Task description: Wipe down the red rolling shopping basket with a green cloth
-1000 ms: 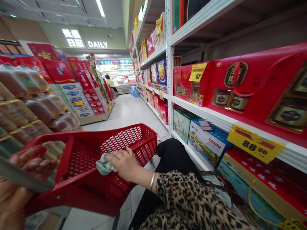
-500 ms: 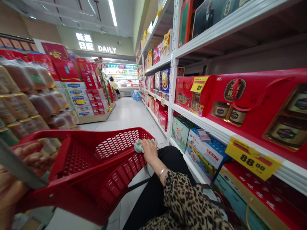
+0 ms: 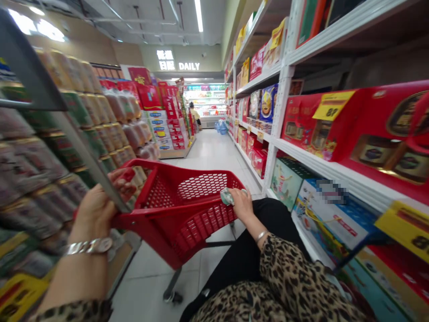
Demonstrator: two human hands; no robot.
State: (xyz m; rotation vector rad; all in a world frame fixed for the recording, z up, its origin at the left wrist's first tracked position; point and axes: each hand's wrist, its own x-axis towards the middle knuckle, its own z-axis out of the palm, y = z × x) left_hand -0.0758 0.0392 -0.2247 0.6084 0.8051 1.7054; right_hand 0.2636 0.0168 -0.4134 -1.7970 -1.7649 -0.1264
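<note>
A red plastic shopping basket on wheels [image 3: 187, 210] stands in the aisle in front of me. My left hand [image 3: 100, 203] is wrapped round the grey handle bar [image 3: 80, 147] at the basket's near left corner; a metal watch is on that wrist. My right hand [image 3: 241, 203] presses a pale green cloth [image 3: 226, 196] against the basket's far right rim, fingers curled over it. A bracelet and a leopard-print sleeve show on that arm.
White shelves [image 3: 301, 156] with red gift boxes, blue boxes and yellow price tags run along the right. Stacked packaged goods [image 3: 83, 129] fill the left side. The tiled aisle [image 3: 211, 152] runs ahead, with a person [image 3: 195, 115] far off near the back display.
My right hand slid the cloth from the basket's near side along the rim to its far right corner. The view swung left, and my left hand now shows gripping the handle bar.
</note>
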